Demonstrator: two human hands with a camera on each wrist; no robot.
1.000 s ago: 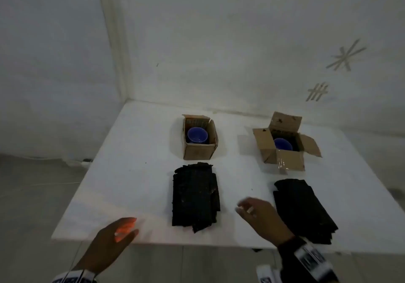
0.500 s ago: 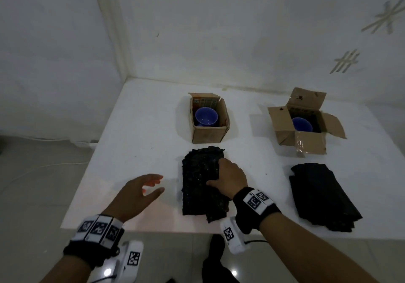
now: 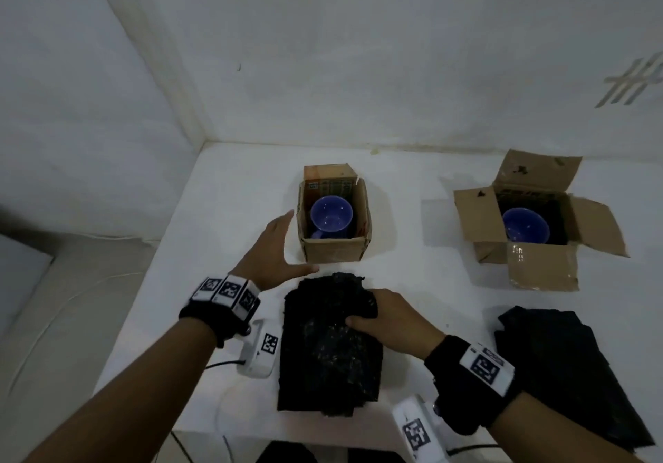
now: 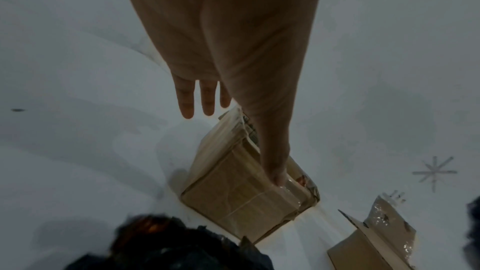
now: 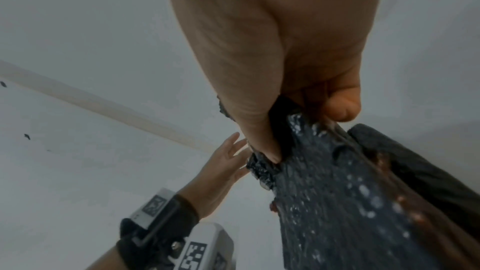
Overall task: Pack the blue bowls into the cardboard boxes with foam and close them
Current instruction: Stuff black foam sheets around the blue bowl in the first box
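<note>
Black foam stack (image 3: 328, 347) gripped by right hand (image 3: 391, 322) below left box (image 3: 333, 218) (bowl (image 3: 330, 215) inside); left hand (image 3: 272, 251) spread flat beside box; second stack (image 3: 567, 365) right.

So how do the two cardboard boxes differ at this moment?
The left box has its side flaps folded inside against the walls; the right box has its flaps splayed outward. The left hand reaches beside the left box; no hand is near the right box. Each holds a blue bowl.

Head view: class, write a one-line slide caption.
Right hand grips black foam; open left hand reaches toward boxed blue bowl.
</note>
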